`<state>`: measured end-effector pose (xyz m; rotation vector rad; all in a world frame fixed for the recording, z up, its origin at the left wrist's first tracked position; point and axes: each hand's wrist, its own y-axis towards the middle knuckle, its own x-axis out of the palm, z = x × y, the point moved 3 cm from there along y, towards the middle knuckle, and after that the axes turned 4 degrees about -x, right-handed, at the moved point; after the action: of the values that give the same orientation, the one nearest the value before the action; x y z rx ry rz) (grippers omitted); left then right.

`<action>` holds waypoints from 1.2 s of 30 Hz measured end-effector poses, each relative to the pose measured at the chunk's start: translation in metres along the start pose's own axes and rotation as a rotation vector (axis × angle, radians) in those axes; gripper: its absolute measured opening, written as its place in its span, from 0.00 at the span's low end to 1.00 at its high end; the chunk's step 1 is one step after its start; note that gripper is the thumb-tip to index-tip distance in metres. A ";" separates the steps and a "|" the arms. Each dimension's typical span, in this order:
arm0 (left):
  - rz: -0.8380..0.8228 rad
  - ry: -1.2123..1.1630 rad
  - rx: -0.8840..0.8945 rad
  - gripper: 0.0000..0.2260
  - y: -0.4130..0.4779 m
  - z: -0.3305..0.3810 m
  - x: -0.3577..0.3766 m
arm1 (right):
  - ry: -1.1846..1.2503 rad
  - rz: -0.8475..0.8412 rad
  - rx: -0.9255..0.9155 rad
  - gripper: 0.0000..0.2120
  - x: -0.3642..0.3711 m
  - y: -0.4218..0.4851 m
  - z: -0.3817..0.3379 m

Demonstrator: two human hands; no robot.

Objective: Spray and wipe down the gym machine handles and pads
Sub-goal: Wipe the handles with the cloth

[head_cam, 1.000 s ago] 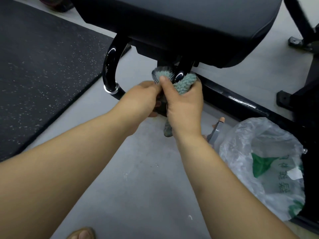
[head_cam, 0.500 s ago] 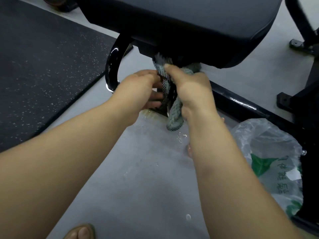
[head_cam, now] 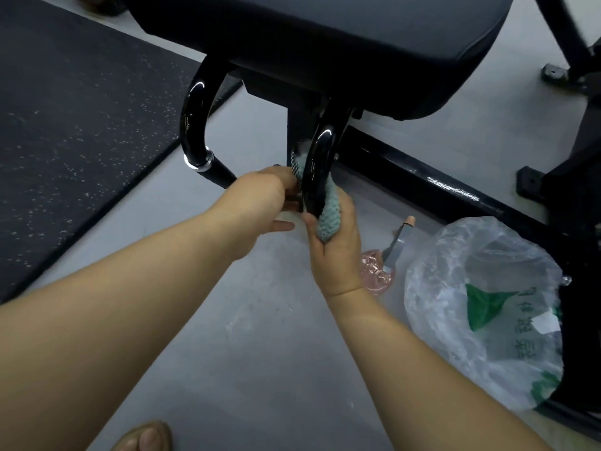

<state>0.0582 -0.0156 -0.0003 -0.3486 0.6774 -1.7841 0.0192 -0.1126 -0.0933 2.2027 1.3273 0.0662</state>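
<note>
A black padded seat (head_cam: 357, 43) fills the top of the view. Under it curve two glossy black handle bars, the left bar (head_cam: 195, 118) and the right bar (head_cam: 320, 167). A teal cloth (head_cam: 330, 211) is wrapped behind the right bar. My right hand (head_cam: 335, 242) grips the cloth's lower end just right of the bar. My left hand (head_cam: 263, 203) holds the cloth's other end on the bar's left side. A pink spray bottle (head_cam: 377, 275) with a grey nozzle lies on the floor behind my right wrist.
A clear plastic bag (head_cam: 481, 314) with green print sits on the grey floor at right. A black frame rail (head_cam: 455, 190) runs diagonally behind it. A dark speckled rubber mat (head_cam: 74, 118) covers the left. My sandalled foot (head_cam: 146, 437) shows at the bottom.
Both hands slid down the right bar with the cloth, away from the seat's underside. The bar's upper curve and the spray bottle are now uncovered.
</note>
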 end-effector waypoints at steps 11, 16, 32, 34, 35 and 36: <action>0.083 -0.146 0.001 0.18 0.023 -0.012 0.024 | 0.394 -0.059 0.325 0.17 -0.005 0.011 -0.007; 0.236 -0.099 0.098 0.22 0.031 -0.017 0.021 | 0.384 -0.112 0.514 0.18 0.000 0.036 0.007; 0.239 -0.151 0.105 0.16 0.027 -0.023 0.028 | 0.150 -0.182 0.706 0.20 -0.002 0.043 0.006; 0.255 -0.107 0.100 0.15 0.038 -0.027 0.021 | 0.227 -0.102 0.693 0.19 0.003 0.039 0.007; 0.241 -0.056 0.090 0.13 0.041 -0.028 0.018 | 0.268 -0.069 0.687 0.18 0.004 0.036 0.011; 0.185 0.004 0.092 0.12 0.045 -0.029 0.015 | 0.276 -0.042 0.686 0.18 0.003 0.033 0.016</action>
<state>0.0719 -0.0310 -0.0514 -0.2127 0.6085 -1.6337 0.0521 -0.1293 -0.0917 2.8048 1.7381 -0.1249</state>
